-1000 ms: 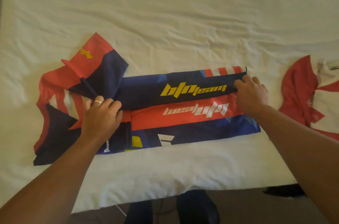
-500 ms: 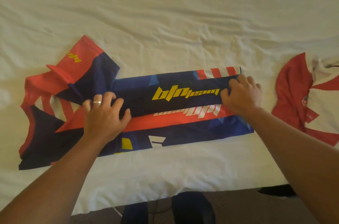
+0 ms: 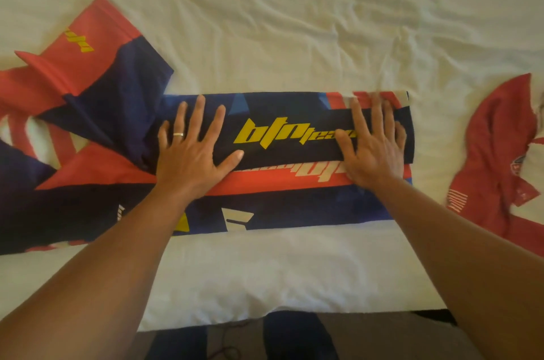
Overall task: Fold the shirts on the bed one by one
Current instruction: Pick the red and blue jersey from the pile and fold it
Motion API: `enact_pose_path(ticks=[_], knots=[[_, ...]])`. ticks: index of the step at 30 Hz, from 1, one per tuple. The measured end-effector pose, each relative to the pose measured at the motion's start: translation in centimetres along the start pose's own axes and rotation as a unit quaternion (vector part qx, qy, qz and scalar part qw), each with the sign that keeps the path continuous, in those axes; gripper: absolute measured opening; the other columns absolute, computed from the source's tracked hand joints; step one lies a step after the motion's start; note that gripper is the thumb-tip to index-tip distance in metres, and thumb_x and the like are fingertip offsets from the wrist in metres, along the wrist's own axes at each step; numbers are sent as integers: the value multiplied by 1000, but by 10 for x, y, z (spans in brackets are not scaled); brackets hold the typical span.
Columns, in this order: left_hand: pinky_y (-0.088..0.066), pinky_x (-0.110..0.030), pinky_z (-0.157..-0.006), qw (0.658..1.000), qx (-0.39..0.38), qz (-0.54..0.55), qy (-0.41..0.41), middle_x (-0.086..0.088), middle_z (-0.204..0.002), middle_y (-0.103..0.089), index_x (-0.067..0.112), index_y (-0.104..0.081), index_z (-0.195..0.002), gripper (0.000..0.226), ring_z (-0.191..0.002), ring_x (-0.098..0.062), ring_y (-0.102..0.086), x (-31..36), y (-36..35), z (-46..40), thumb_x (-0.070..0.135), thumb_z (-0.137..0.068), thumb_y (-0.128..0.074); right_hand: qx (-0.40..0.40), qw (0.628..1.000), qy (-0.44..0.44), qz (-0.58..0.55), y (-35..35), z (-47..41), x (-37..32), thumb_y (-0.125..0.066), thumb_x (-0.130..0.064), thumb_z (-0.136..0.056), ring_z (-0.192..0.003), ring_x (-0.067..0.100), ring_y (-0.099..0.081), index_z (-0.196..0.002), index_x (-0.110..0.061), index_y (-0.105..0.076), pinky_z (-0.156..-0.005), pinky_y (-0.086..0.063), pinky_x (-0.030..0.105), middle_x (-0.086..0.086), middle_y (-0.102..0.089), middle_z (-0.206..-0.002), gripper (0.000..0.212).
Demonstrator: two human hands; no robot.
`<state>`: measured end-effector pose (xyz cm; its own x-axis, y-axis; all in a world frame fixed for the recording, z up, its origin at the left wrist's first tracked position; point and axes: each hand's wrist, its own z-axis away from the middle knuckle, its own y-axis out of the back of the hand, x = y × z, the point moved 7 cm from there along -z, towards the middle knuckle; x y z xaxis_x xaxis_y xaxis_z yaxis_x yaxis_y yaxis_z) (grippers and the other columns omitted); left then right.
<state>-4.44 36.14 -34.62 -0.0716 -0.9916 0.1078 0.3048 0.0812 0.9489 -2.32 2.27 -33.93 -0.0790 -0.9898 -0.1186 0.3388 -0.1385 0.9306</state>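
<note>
A navy, red and blue sports jersey with yellow "btn team" lettering (image 3: 282, 153) lies across the near half of the bed covered in a wrinkled white sheet (image 3: 294, 21), its body folded into a long band that runs parallel to the bed's near edge. The far part of the jersey is turned over toward the person, so the navy panel with the yellow lettering lies on top of a red strip with pale, upside-down lettering. The left hand (image 3: 194, 153) rests flat on the left end of that folded panel, its fingers (image 3: 200, 115) straight and spread, a silver ring (image 3: 178, 134) on one of them. The right hand (image 3: 374, 150) lies flat on the right end of the panel, fingers straight and pointing toward the far edge of the bed, covering the end of the yellow word. Neither hand grips the cloth; both press down on it. The jersey's red and navy sleeve (image 3: 88, 56) sticks out unfolded toward the bed's left side, and more of the shoulder area lies rumpled there. A second shirt, red and white (image 3: 500, 153), lies crumpled at the bed's right edge, apart from the jersey.
</note>
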Motion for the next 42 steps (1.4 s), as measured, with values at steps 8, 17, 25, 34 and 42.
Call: enact_pose_path(ticks=[8,17,25,34,42], knots=[[-26,-57,-115,999,34,-22,-12,-15,-168,-17,23,-22,-161,85,-152,-40,-21,3,27,11,70,-92,-37,26,998,-59,-9,22,-4,-31,-32,-57,-100,-150,30,-12,-151,-33,-31,-116,-13,59,4,-16,-165,56],[-40,-51,-95,975,216,28,56,-16,-148,-51,11,-57,-140,61,-126,-42,-54,-122,60,110,43,-88,-65,44,982,22,-183,42,-47,-262,-49,-38,-99,-127,29,-41,-130,-20,-59,-103,-30,45,4,-50,-136,37],[-38,-55,-99,979,153,23,134,-18,-161,-35,14,-40,-155,76,-139,-44,-42,-218,24,161,59,-95,-49,-32,997,1,-75,16,-83,-393,-62,-35,-87,-127,36,-47,-131,-12,-45,-98,-37,47,13,-52,-133,53],[-32,-58,-108,963,37,74,255,-18,-162,-32,19,-36,-157,86,-144,-42,-35,-231,22,163,71,-88,-41,81,969,145,-182,52,-34,-437,-61,-14,-81,-82,30,-49,-87,-6,-55,-67,-27,29,14,-57,-91,11],[-45,-33,-63,545,86,715,429,-9,-83,-68,12,-66,-95,52,-62,-24,-60,-265,51,155,56,-101,-40,67,853,488,-172,33,156,-462,-64,-10,-72,-90,33,-60,-77,-10,-58,-75,-46,42,6,-63,-88,8]])
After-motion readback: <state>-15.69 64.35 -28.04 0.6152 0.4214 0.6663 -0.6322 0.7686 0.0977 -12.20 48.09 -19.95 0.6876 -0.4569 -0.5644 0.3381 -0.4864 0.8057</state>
